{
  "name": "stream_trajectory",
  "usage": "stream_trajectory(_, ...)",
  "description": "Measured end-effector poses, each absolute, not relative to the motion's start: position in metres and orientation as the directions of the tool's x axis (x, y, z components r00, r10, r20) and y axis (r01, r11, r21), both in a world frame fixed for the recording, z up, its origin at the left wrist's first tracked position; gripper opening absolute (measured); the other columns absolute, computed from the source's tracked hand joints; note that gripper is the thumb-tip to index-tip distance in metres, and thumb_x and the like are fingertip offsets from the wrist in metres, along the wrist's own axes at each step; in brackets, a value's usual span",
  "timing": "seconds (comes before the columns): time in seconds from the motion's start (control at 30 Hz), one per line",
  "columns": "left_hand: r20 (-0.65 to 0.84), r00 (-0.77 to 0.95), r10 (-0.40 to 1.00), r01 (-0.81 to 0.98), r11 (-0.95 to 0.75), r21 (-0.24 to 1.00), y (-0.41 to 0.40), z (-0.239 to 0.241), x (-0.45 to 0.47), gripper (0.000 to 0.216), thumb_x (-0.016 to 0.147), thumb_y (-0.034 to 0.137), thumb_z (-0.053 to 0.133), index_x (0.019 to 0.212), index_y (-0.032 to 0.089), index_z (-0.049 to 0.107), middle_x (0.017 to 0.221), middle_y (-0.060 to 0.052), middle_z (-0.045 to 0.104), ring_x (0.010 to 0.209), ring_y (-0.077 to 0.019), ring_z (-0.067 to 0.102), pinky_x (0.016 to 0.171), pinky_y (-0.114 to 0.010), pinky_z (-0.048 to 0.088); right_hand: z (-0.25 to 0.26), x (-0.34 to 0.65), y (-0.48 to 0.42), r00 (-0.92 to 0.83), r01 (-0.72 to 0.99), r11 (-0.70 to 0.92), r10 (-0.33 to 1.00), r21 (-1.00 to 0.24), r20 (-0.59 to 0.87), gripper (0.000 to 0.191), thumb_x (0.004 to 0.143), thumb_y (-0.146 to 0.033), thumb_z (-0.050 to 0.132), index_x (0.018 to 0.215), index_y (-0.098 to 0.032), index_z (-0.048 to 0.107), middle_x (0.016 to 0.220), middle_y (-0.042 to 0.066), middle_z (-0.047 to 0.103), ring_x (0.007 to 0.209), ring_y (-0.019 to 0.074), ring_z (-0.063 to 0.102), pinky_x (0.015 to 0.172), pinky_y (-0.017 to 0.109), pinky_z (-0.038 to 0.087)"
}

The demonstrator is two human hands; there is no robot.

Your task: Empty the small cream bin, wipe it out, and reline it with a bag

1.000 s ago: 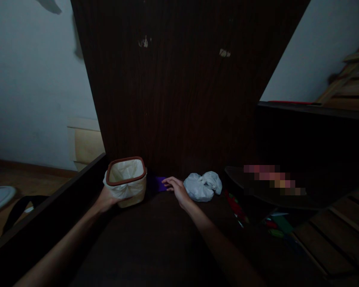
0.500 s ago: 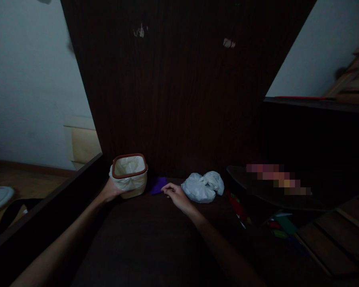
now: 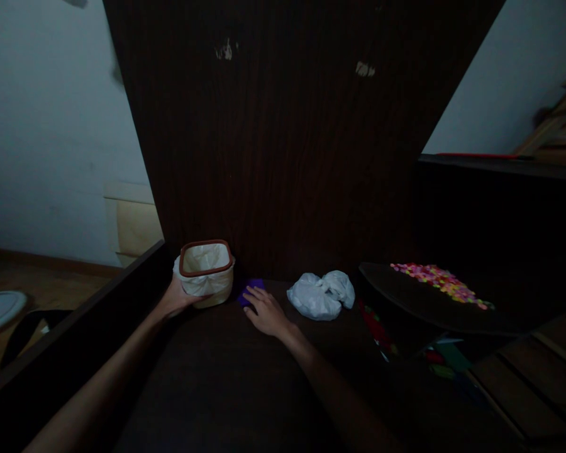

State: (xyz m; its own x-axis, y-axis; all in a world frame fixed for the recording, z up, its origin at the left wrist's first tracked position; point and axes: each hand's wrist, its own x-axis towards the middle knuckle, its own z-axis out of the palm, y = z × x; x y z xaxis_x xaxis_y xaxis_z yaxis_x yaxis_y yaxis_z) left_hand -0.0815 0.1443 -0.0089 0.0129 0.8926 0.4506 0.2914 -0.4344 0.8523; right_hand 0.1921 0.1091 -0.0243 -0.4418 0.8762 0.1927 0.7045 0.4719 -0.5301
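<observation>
A: Hands?

B: The small bin point(image 3: 206, 272) is gripped at its near left side by the left hand point(image 3: 177, 299), fingers wrapped against the white liner. It is kept upright on the dark tabletop point(image 3: 226, 371), close to the tall dark panel point(image 3: 283, 138) behind it.

A: Right one?

B: The right hand point(image 3: 263, 311) is laid palm down on the tabletop, fingers stretched out and loose, nothing clasped. The fingertips are set on the near edge of a purple scrap point(image 3: 249, 289). Whether it is pinned down cannot be told; too dark.

A: Where does the scrap sit?

B: Flat on the tabletop, just right of the bin, near the foot of the panel. Most of it is covered by the fingers.

A: Room to move?

B: On the left the tabletop is bounded by a raised dark rail point(image 3: 75, 340) running diagonally toward the bin; the bin is nearly tucked into that corner. To the right of the hand a crumpled white bag point(image 3: 321, 294) is lying near it, not touching. Beyond that a dark tray point(image 3: 405, 302) with a heap of coloured bits point(image 3: 438, 283) is seen. Bare tabletop is left between the forearms, toward the person.
</observation>
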Motion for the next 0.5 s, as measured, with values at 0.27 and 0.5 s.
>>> stream_trajectory(0.27, 0.385, -0.008, 0.923, 0.266, -0.369, 0.891, 0.121, -0.030, -0.092, 0.149, 0.056, 0.049, 0.095, 0.160, 0.029, -0.010, 0.169, -0.025, 0.008, 0.155, -0.0417, 0.017, 0.123, -0.062, 0.020, -0.021, 0.206, 0.098, -0.342, 0.836, 0.370, 0.929, -0.405, 0.143, 0.050, 0.101, -0.036, 0.047, 0.145, -0.015, 0.056, 0.155, 0.017, 0.048, 0.146, 0.0337, 0.041, 0.120, 0.055, 0.031)
stream_trajectory(0.5, 0.525, -0.047, 0.850, 0.435, -0.456, 0.777, 0.094, -0.009, -0.093, 0.127, 0.068, 0.055, 0.087, 0.160, 0.025, 0.005, 0.167, -0.024, 0.017, 0.154, -0.0415, 0.022, 0.122, -0.064, 0.024, -0.008, 0.224, 0.077, -0.369, 0.844, 0.387, 0.921, -0.371, 0.122, 0.054, 0.099, -0.033, 0.051, 0.147, -0.010, 0.052, 0.160, 0.018, 0.041, 0.152, 0.0310, 0.032, 0.123, 0.047, 0.028)
